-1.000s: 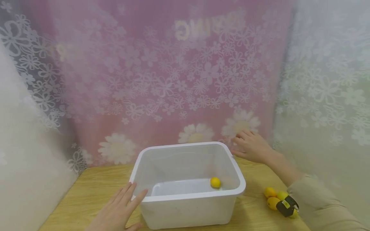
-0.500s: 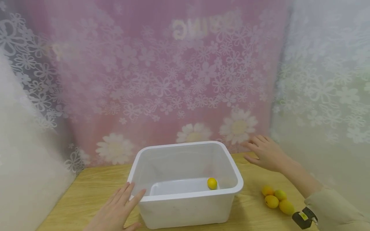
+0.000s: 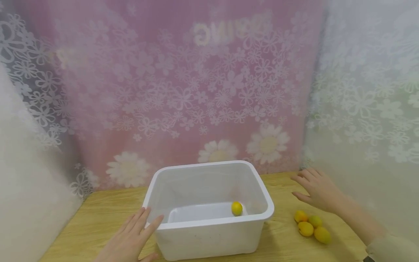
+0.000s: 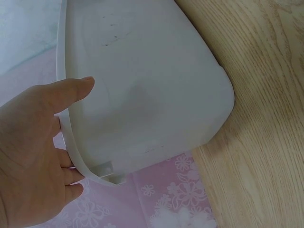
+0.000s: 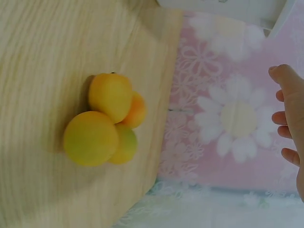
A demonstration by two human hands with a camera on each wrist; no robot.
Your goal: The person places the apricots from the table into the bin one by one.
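Note:
A white plastic basin stands on the wooden table, a yellow citrus fruit lying inside toward its right end. At the basin's front left corner rests my left hand, fingers stretched over the rim. The left wrist view shows its thumb in front of the outer wall and the other fingers at the rim. My right hand is in the air right of the basin, fingers relaxed and holding nothing. Just below it in the head view, several yellow-orange citrus fruits, some tinged green, lie clustered on the table.
The wood-grain table ends at a pink flowered curtain behind the basin. Pale patterned sheets hang on the left and right. The fruit cluster sits near the table's right side.
My right hand has moved right and down, away from the basin's right rim toward the fruit cluster. The view has shifted slightly; my left hand stays at the basin's corner.

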